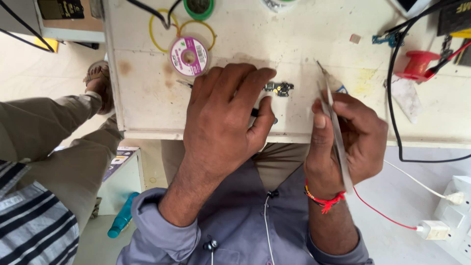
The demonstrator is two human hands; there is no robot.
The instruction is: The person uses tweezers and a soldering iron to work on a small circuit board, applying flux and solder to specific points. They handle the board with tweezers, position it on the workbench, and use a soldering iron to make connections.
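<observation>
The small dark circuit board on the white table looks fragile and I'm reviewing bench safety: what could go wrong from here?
1. The small dark circuit board lies loose beside the left hand; a nudge could slide it.
2. The right hand holds pointed metal tweezers, which might scratch it.
3. The black cable trails over the white table edge and could snag.

The tweezers (337, 128) in the right hand (349, 140) are showing smooth, dull-shining metal, while the small circuit board (279, 89) near the left hand (223, 120) is looking matt black with tiny metal parts. The bench (294, 44) is wearing a scuffed, stained white painted surface, and toward its far edge the solder-wick spool (189, 56) is gleaming as glossy plastic with a paper label.
</observation>
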